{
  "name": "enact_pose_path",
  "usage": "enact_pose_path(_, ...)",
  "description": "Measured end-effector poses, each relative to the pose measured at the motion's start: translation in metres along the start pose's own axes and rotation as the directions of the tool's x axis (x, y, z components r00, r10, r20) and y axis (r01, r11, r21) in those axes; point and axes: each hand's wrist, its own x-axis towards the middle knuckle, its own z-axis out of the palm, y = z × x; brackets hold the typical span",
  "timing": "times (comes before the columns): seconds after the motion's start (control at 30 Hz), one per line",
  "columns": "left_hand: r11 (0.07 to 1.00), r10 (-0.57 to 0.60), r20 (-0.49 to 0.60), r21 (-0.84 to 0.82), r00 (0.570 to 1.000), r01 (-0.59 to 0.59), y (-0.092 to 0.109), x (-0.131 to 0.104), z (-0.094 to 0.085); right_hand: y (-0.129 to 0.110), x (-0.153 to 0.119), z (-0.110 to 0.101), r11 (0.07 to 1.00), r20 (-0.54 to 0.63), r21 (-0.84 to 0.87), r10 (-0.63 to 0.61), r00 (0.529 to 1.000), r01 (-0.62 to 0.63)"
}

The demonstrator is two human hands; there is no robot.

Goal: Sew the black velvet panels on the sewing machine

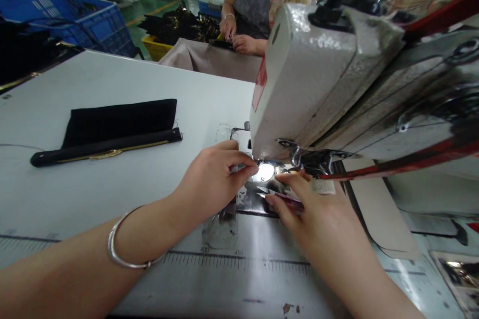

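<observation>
My left hand [211, 179], a silver bangle on its wrist, pinches thumb and forefinger together beside the needle area of a sewing machine [303, 75]. Whatever lies between those fingertips is too small to make out. In my right hand [325, 219] is a pair of thread snips [286, 200], its two pointed blades apart and aimed left over the metal needle plate [254, 204]. A lit white spot shows between the hands under the machine head. Left of them, a black fabric piece with a gold zipper [119, 127] lies flat on the table.
The white table [112, 199] has a ruler scale along its near side. Behind it, a person in a grey apron [254, 5] handles dark material. A blue crate [101, 25] stands at the back left, near a yellow bin [155, 49]. The machine head overhangs my right hand.
</observation>
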Motion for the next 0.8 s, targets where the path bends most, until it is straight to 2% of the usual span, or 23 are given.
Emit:
enact_pose_path(0.07, 1.000, 0.013, 0.021, 0.004, 1.000, -0.013, 0.002, 0.000, 0.000, 0.002, 0.010, -0.002, 0.992, -0.031, 0.112, 0.064, 0.997, -0.060)
enact_pose_path(0.2, 0.999, 0.043, 0.043, 0.010, 0.998, -0.044, 0.007, -0.001, 0.001, 0.002, 0.025, 0.003, 0.900, 0.017, 0.387, 0.212, 0.977, -0.202)
enact_pose_path(0.37, 0.999, 0.036, 0.038, -0.025, 0.999, -0.035, 0.008, 0.000, 0.004, 0.004, 0.024, 0.017, 0.822, -0.013, 0.537, 0.233, 0.972, -0.190)
enact_pose_path(0.47, 0.999, 0.022, 0.005, -0.039, 1.000, -0.022, 0.009, 0.000, 0.006, 0.005, 0.023, 0.019, 0.813, -0.040, 0.560, 0.219, 0.975, -0.160)
enact_pose_path(0.63, 0.999, -0.008, -0.096, 0.049, 0.995, 0.013, 0.013, 0.000, 0.008, 0.001, 0.023, 0.012, 0.845, -0.021, 0.485, 0.271, 0.962, -0.228)
enact_pose_path(0.8, 0.992, -0.006, -0.140, 0.125, 0.990, 0.023, 0.018, 0.002, 0.009, 0.000, 0.022, 0.009, 0.860, -0.018, 0.435, 0.305, 0.952, -0.267)
